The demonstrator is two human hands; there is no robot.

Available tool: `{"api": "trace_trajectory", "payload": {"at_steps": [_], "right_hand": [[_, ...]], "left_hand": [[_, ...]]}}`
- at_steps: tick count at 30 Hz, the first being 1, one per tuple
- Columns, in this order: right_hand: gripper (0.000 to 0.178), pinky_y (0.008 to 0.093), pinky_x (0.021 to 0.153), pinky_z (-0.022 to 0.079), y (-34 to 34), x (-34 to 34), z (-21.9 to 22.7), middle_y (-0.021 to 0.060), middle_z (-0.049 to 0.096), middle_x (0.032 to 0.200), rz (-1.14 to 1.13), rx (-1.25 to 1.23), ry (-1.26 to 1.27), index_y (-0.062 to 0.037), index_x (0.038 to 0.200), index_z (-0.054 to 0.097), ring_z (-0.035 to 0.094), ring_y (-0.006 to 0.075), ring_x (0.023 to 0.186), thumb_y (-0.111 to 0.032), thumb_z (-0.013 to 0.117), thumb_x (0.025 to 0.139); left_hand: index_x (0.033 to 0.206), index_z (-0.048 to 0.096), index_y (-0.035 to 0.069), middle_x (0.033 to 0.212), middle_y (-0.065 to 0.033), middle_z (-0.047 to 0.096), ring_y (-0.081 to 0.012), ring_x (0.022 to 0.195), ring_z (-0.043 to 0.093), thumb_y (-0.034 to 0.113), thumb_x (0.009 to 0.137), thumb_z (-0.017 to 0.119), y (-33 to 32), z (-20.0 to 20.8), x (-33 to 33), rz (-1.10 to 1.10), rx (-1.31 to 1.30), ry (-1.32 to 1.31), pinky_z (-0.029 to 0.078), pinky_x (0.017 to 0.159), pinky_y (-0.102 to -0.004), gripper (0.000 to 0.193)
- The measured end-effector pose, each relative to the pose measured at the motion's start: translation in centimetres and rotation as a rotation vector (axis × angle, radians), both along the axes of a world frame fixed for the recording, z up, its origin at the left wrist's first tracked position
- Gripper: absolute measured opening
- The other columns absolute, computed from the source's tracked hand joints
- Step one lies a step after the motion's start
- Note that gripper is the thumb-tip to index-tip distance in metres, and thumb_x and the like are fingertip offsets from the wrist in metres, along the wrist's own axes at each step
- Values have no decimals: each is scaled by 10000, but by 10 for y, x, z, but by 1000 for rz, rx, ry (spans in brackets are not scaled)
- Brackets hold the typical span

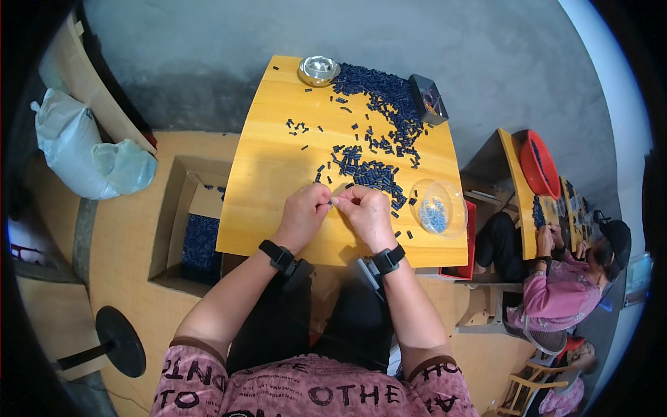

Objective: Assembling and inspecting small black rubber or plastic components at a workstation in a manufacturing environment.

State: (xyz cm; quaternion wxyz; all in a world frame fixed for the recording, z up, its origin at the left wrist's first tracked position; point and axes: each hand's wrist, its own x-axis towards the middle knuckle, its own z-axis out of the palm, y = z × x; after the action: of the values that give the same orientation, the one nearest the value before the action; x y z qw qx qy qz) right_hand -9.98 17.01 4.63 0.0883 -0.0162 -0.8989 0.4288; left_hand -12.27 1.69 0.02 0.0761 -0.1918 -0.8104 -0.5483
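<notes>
My left hand (303,217) and my right hand (365,214) meet over the near part of the yellow wooden table (271,149). Thumbs and forefingers are pinched together fingertip to fingertip. A small dark piece (329,202) shows at the left fingertips; what the right fingertips grip is too small to make out. Just beyond my hands lies a pile of small dark blue cylindrical pieces (375,175). To the right of my right hand, a clear plastic bowl (455,201) holds tiny light blue parts (433,215).
A larger heap of dark pieces (375,83) spreads between a shiny metal bowl (318,70) and a black box (428,99). Left of the table stands a cardboard box (167,229) with dark pieces inside. A co-worker (563,292) sits at the right, near a red basin (538,163).
</notes>
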Motion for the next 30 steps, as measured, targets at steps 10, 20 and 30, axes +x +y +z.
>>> {"api": "trace_trajectory", "payload": {"at_steps": [10, 20, 30], "right_hand": [[209, 320, 577, 478, 11, -16, -13, 97, 673, 651, 25, -77, -280, -36, 746, 726, 615, 195, 578, -209, 839, 714], [255, 345, 632, 502, 10, -32, -5, 133, 684, 694, 40, 21, -408, -40, 757, 728, 663, 250, 655, -222, 868, 649], [181, 391, 706, 537, 3, -31, -15, 166, 680, 757, -11, 260, -194, -71, 689, 700, 674, 340, 758, -178, 833, 628]], "left_hand": [[915, 620, 28, 804, -105, 629, -215, 685, 628, 12, 801, 705, 1, 0, 4, -10, 2, 62, 504, 623, -301, 143], [901, 633, 29, 788, -93, 624, -207, 703, 628, -6, 798, 696, 2, -4, 0, -22, 29, 43, 507, 632, -296, 126], [873, 622, 41, 789, -115, 622, -273, 732, 627, -46, 772, 664, 6, -6, -2, -73, -28, 128, 508, 674, -351, 140]]}}
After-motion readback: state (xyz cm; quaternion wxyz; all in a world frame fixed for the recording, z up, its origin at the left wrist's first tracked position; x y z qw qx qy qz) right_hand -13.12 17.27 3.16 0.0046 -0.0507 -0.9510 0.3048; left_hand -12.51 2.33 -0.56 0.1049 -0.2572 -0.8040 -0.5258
